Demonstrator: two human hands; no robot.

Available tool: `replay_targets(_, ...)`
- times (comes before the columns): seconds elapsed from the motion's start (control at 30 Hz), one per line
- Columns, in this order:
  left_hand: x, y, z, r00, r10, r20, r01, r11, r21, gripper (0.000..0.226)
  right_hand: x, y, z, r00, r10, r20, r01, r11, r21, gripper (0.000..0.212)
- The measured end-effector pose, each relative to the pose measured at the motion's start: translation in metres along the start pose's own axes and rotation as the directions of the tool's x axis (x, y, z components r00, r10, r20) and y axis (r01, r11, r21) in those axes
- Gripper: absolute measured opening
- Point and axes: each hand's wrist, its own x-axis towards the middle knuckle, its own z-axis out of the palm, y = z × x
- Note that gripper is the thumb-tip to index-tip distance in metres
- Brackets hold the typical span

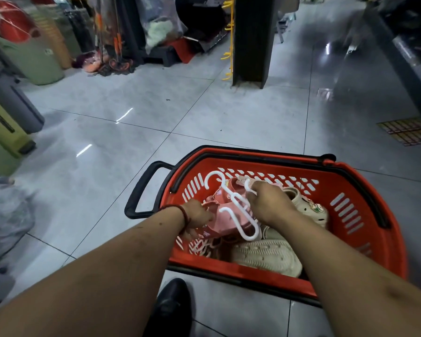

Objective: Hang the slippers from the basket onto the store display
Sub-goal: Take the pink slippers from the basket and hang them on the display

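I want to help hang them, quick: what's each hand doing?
Left hand: holds the pink slipper.
Right hand: grips the white hangers.

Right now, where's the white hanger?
Head view, lower centre: the white hanger lies on the pink slippers in the red basket, held by the right hand.

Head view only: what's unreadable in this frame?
All in the head view:
- left hand fingertips: tucked under the pink slipper.
- right hand grip on the hanger: hidden by the hand's own back.
- Slipper count in the basket: the pile overlaps and the right forearm covers part.
- yellow hooks: cut off by the top edge, blurred.
- shelving at right: motion blur.
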Motion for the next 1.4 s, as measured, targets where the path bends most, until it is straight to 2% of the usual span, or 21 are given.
replay_targets(0.13,0.006,0.001,0.002,0.998,-0.008,-0.057,0.005,0.999,-0.053,0.034,0.001,-0.001,0.003,0.999,0.016,0.043,-0.014,0.999,-0.046,0.023)
replay_targets(0.2,-0.001,0.003,0.002,0.996,0.022,-0.092,-0.028,0.997,-0.065,0.026,0.000,0.001,0.001,0.998,0.033,0.051,-0.030,0.997,-0.068,0.017)
replay_targets(0.3,-0.019,0.015,-0.001,0.975,0.118,-0.189,-0.143,0.982,-0.123,0.020,-0.004,0.006,-0.004,0.998,0.038,0.053,-0.036,0.998,-0.049,0.019)
replay_targets(0.37,-0.037,0.026,-0.003,0.939,0.220,-0.265,-0.248,0.966,-0.078,0.019,-0.009,0.009,-0.009,0.999,0.022,0.032,-0.021,1.000,-0.016,0.016)
replay_targets(0.5,-0.074,0.031,-0.008,0.861,0.399,-0.316,-0.408,0.912,0.039,0.035,-0.028,0.010,-0.023,0.998,0.010,-0.057,-0.005,0.996,0.086,0.022)
replay_targets(0.6,-0.092,0.025,-0.014,0.821,0.455,-0.345,-0.482,0.876,0.008,0.051,-0.038,0.007,-0.030,0.991,-0.027,-0.135,0.051,0.983,0.174,0.016)
replay_targets(0.73,-0.106,0.019,-0.022,0.765,0.516,-0.386,-0.563,0.827,-0.011,0.057,-0.049,-0.004,-0.034,0.986,-0.080,-0.148,0.123,0.943,0.308,0.016)
replay_targets(0.83,-0.113,0.018,-0.022,0.749,0.560,-0.352,-0.581,0.812,0.055,0.062,-0.058,-0.018,-0.035,0.980,-0.122,-0.158,0.172,0.917,0.361,0.018)
replay_targets(0.9,-0.113,0.019,-0.021,0.736,0.588,-0.334,-0.589,0.801,0.112,0.068,-0.060,-0.027,-0.035,0.969,-0.116,-0.218,0.196,0.900,0.388,0.021)
replay_targets(1.1,-0.114,0.023,-0.022,0.670,0.660,-0.339,-0.630,0.747,0.210,0.076,-0.059,-0.037,-0.041,0.949,0.069,-0.309,0.110,0.843,0.526,0.026)
replay_targets(1.27,-0.110,0.021,-0.025,0.635,0.704,-0.317,-0.659,0.708,0.253,0.076,-0.055,-0.043,-0.037,0.944,0.132,-0.302,0.087,0.784,0.615,0.027)
replay_targets(1.4,-0.104,0.017,-0.026,0.598,0.733,-0.325,-0.636,0.680,0.364,0.080,-0.045,-0.051,-0.027,0.951,0.165,-0.263,0.073,0.704,0.707,0.026)
